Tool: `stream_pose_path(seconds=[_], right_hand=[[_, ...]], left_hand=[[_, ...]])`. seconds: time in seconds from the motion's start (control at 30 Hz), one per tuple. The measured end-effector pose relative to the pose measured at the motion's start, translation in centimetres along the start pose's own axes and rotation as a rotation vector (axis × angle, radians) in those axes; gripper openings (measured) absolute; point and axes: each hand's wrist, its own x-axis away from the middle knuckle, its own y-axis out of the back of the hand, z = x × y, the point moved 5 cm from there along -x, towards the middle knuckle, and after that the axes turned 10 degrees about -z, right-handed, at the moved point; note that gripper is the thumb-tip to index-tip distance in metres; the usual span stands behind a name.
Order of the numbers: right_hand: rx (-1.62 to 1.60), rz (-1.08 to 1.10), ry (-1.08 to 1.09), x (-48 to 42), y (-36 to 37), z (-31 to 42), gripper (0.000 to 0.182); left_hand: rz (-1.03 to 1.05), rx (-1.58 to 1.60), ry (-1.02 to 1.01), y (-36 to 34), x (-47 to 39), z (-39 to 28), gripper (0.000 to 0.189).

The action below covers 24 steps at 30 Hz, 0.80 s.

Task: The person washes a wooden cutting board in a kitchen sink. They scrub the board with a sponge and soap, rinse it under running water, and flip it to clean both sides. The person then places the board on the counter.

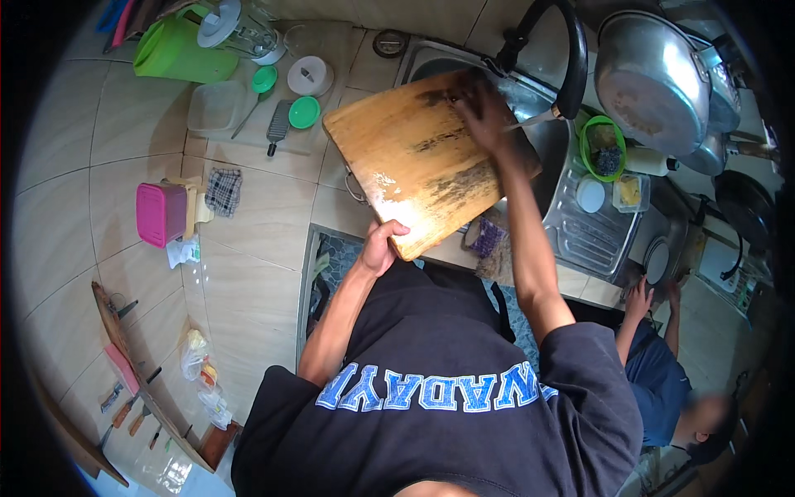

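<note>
A wet wooden cutting board [422,155] with dark stains is held tilted over the metal sink [549,155]. My left hand [384,248] grips its near corner, thumb on top. My right hand [484,118] lies on the far part of the board, blurred and in shadow; whether it holds anything there cannot be told. Beside it, water runs from the black faucet [574,74]. A metal ring handle [355,188] hangs from the board's left edge. Under the board's right side, a purple mesh cloth [487,237] lies on the counter edge.
Right of the sink are a green basket [602,149] with scrubbers, a white round container [590,194] and a large metal pot [652,81]. A co-worker [664,379] reaches to stacked plates [656,261]. At left are a grater [279,124], a green pitcher [180,53] and a knife rack [143,379].
</note>
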Motion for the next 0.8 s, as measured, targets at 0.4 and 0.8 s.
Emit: stream_pose_path(seconds=[0.4,0.8], right_hand=[[-0.032,-0.054,0.132,-0.1,0.2,3.5,0.069],[-0.159,-0.012,0.212,1.0,0.2,8.8,0.057]], left_hand=[[0.046,0.015,0.067,0.2,-0.5,0.8,0.056],[0.067,-0.008,0.109,1.6,0.0,-0.1,0.06]])
